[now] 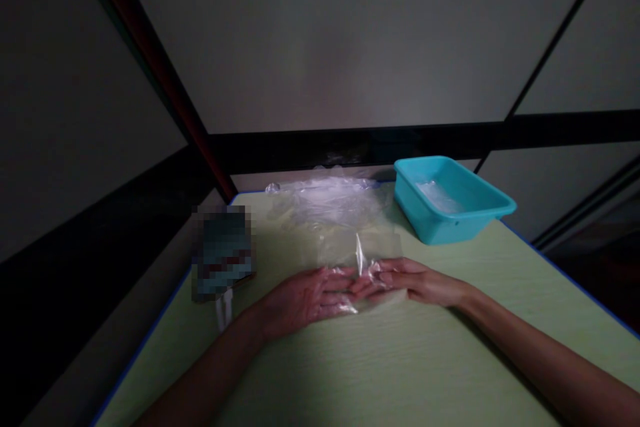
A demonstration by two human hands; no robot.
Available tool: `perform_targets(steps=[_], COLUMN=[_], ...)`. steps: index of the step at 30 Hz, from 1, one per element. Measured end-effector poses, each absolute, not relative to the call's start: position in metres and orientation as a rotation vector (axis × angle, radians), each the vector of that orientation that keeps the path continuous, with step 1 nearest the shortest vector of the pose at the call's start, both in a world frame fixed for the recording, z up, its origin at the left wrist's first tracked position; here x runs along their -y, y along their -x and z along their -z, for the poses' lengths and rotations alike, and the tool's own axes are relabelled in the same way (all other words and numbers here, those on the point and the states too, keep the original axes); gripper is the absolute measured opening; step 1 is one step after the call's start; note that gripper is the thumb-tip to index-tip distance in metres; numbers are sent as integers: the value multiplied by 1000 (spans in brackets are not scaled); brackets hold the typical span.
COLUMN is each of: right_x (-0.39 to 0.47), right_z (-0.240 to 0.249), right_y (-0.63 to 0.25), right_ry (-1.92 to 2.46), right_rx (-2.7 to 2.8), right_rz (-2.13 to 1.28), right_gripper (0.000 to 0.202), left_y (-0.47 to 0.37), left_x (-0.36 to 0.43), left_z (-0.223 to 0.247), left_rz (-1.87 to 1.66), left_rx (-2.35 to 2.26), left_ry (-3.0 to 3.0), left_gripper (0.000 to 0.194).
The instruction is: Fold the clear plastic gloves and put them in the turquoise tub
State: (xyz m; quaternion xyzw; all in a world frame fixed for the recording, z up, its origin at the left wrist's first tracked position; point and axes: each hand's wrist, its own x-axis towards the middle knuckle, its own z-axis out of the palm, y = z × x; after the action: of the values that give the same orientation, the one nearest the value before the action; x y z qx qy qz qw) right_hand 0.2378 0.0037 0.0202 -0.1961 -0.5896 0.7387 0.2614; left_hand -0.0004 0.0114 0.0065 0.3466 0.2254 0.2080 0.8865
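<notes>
A clear plastic bag [360,250] lies over the light green table, its film catching glare. My left hand [305,300] has its fingers stretched out, with the film covering them; the palm side shows. From the other side, my right hand [415,280] grips the bag's right part, and its fingertips meet those of the left hand through or beside the film. Which layer lies between the fingers is hard to make out. Just beyond the hands, a heap of crumpled clear plastic bags [325,197] rests at the table's back edge.
A turquoise plastic basin [453,227] stands at the back right, with a clear plastic piece [440,197] inside. On the left is a blurred-out dark item [223,253] with white strips [224,310] below it. Panelled walls or doors [350,47] border the table [400,373].
</notes>
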Motion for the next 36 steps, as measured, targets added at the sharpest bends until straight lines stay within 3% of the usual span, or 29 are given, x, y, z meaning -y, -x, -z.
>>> perform_targets(steps=[10, 15, 19, 24, 26, 31, 36], right_x=[-10, -14, -14, -14, -14, -13, -12], right_z=[-4, -5, -10, -4, 0, 4, 7], right_y=[-233, -238, -246, -250, -248, -242, -241], right_ry=[589, 636, 776, 949, 974, 982, 1035], right_rx=[1120, 1042, 1106, 1257, 1329, 1456, 1532], right_rz=[-2228, -2164, -1990, -1640, -1522, -1383, -1244], right_gripper=[35, 29, 41, 59, 62, 60, 57], left_y=[-6, -8, 0, 4, 1, -6, -8], left_x=[-12, -11, -12, -10, -7, -1, 0], left_z=[-9, -16, -13, -8, -11, -20, -18], left_rz=[-482, -468, -611, -811, -899, -892, -945], left_rx=[-353, -370, -480, -577, -699, -1126, -1279], left_ry=[-631, -684, -714, -770, -881, -1296, -1417], left_gripper=[33, 34, 32, 70, 77, 45, 40])
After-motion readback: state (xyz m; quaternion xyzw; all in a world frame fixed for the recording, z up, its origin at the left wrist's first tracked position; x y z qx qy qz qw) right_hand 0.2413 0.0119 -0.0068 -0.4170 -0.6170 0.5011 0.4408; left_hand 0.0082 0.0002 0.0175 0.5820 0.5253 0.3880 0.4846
